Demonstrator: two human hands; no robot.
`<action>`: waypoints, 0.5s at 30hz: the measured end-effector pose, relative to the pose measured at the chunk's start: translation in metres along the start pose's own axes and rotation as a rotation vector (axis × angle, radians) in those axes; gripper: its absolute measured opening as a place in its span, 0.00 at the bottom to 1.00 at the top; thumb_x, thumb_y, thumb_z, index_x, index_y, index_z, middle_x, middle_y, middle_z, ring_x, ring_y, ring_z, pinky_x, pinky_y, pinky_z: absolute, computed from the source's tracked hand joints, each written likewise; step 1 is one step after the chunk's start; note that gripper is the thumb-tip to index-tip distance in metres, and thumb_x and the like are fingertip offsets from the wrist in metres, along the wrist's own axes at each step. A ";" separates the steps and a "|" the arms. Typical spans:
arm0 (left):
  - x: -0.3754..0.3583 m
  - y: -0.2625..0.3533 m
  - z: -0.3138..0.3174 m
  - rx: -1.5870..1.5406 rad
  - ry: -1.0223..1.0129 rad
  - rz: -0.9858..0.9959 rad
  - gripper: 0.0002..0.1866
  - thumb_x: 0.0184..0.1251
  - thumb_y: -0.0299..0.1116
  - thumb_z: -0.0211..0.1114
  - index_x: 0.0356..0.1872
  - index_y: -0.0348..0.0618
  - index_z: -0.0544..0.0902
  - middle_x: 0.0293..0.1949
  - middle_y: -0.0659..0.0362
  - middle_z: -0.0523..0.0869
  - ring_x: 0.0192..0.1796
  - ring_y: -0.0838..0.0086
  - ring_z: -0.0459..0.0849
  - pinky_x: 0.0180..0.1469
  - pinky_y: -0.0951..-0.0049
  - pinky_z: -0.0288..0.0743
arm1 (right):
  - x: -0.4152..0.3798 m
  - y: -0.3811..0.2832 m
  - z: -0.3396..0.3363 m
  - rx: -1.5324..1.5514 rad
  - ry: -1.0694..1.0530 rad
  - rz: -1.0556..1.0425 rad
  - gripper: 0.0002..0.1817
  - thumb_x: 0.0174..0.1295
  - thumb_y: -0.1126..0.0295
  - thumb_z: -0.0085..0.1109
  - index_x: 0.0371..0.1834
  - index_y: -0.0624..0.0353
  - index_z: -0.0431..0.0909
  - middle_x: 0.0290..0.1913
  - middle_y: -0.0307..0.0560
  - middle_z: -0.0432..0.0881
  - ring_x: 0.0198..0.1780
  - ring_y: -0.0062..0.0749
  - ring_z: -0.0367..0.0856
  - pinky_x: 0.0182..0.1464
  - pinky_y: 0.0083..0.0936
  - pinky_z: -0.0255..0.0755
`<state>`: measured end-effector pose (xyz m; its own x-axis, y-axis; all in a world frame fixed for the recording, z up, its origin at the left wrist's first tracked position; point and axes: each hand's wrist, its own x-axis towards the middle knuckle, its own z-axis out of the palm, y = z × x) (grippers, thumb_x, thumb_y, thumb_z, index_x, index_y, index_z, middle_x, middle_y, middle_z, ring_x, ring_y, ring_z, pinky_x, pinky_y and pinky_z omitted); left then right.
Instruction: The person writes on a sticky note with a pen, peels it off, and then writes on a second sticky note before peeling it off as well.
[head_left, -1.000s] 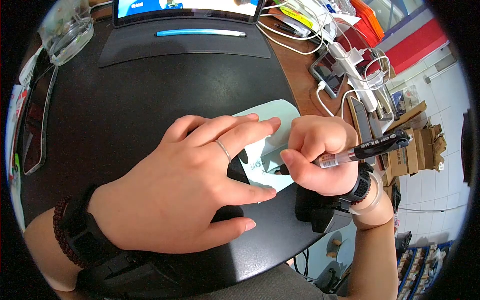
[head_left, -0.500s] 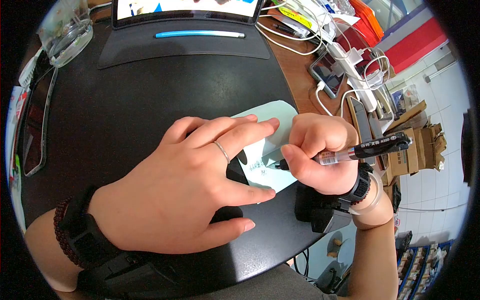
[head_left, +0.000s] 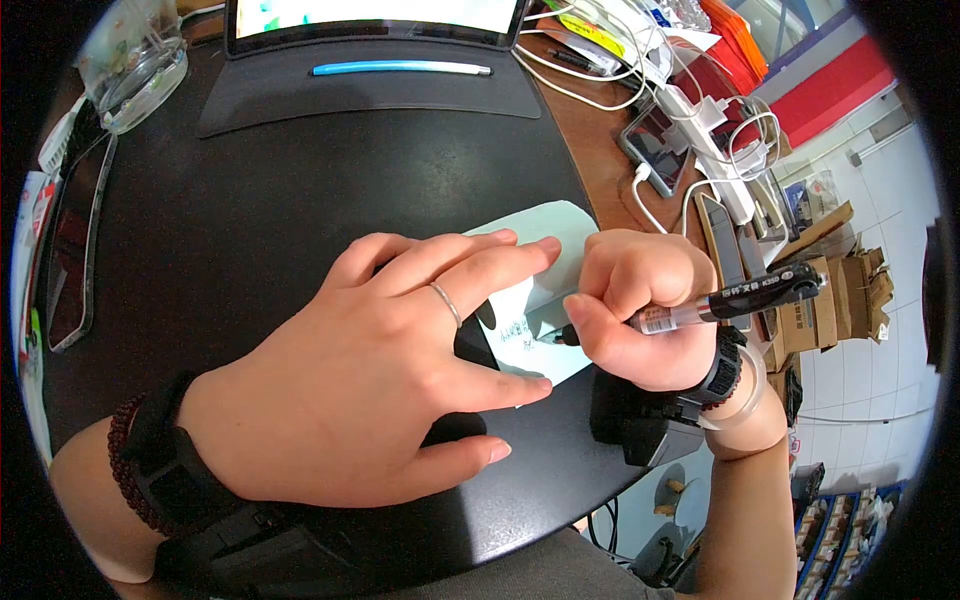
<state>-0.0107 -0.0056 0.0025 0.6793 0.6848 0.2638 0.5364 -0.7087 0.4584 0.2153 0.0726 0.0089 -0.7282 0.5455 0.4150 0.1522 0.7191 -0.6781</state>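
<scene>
"What's cut off at the worktop's (head_left: 250, 200) far edge?"

"The top of the tablet (head_left: 375, 22), by the view's upper edge."

"And by the right edge?"

"Pale green paper (head_left: 565, 225), partly hidden under the left hand (head_left: 350, 370). Its handwriting (head_left: 516, 331) is too small for me to read. The right hand (head_left: 645, 310) covers part of the pen (head_left: 765, 290)."

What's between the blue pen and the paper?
Part of the dark flap under the blue pen, then just bare black desk up to the pale green paper. The head view shows it.
</scene>
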 end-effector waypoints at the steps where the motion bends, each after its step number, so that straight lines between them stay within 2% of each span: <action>1: 0.000 0.000 0.000 0.005 -0.003 -0.002 0.20 0.53 0.47 0.68 0.50 0.65 0.86 0.71 0.44 0.63 0.69 0.48 0.64 0.64 0.49 0.57 | 0.000 0.000 0.000 0.000 0.000 0.001 0.19 0.51 0.76 0.65 0.14 0.56 0.61 0.14 0.39 0.65 0.15 0.31 0.64 0.20 0.26 0.56; 15: 0.000 0.001 0.000 0.000 -0.011 -0.017 0.20 0.51 0.46 0.70 0.50 0.66 0.86 0.71 0.45 0.63 0.70 0.48 0.64 0.64 0.50 0.57 | 0.001 0.000 -0.001 0.001 -0.030 -0.028 0.19 0.51 0.77 0.65 0.14 0.56 0.61 0.15 0.39 0.67 0.16 0.30 0.66 0.20 0.25 0.58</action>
<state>-0.0099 -0.0069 0.0027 0.6755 0.6948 0.2468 0.5478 -0.6969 0.4629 0.2153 0.0732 0.0101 -0.7515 0.5123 0.4156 0.1312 0.7335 -0.6669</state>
